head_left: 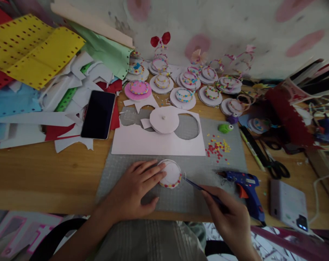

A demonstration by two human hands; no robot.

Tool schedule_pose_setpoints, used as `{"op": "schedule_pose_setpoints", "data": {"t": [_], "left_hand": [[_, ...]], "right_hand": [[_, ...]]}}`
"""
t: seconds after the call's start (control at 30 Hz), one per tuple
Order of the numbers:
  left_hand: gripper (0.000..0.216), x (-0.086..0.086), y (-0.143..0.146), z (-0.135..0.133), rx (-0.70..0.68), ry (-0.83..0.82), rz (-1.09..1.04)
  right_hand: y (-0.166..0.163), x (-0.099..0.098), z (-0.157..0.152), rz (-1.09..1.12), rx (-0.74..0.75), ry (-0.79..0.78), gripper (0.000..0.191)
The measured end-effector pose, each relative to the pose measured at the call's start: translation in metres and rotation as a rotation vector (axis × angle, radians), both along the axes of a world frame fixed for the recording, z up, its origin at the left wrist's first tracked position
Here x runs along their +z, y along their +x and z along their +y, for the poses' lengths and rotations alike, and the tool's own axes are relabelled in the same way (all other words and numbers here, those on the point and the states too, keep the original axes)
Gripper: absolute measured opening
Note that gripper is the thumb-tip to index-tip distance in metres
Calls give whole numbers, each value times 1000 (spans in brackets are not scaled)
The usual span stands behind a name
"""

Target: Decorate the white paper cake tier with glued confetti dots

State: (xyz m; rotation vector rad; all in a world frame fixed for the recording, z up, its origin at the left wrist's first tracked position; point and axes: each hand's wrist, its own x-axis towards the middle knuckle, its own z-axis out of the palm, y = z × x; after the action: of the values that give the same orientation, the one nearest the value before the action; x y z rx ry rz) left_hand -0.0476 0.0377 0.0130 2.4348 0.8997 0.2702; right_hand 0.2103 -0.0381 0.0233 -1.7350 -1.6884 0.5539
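Note:
A small round white paper disc [170, 172], edged along its lower rim with red and yellow bits, lies on the grey cutting mat [164, 201]. My left hand [142, 183] rests on its left side, fingers stretched out and spread, the fingertips touching the disc. In my right hand [227, 208] is a pair of dark tweezers [198, 186], whose tips are at the disc's right edge. Beyond them lies a white card sheet [156, 144] with round cut-outs, and a larger paper disc [164, 120] on top of it. Red and yellow confetti [218, 148] is scattered at the right.
A blue glue gun [247, 185] lies right of the mat, near a white power bank [288, 204] and black scissors [275, 165]. A phone [98, 115] and piled paper scraps [69, 81] are at the left. Several decorated paper discs [183, 97] stand along the wall.

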Motion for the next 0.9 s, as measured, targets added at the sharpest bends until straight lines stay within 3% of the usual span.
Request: {"op": "schedule_pose_setpoints", "data": {"t": [0.33,0.9], "left_hand": [[66,0,0,0,4,-6,-15],[61,0,0,-1,-11,20,48]], "right_hand": [[-3,-5,0,7,-1,-1,12],[-2,-12,-3,98,-168,-93,14]]}}
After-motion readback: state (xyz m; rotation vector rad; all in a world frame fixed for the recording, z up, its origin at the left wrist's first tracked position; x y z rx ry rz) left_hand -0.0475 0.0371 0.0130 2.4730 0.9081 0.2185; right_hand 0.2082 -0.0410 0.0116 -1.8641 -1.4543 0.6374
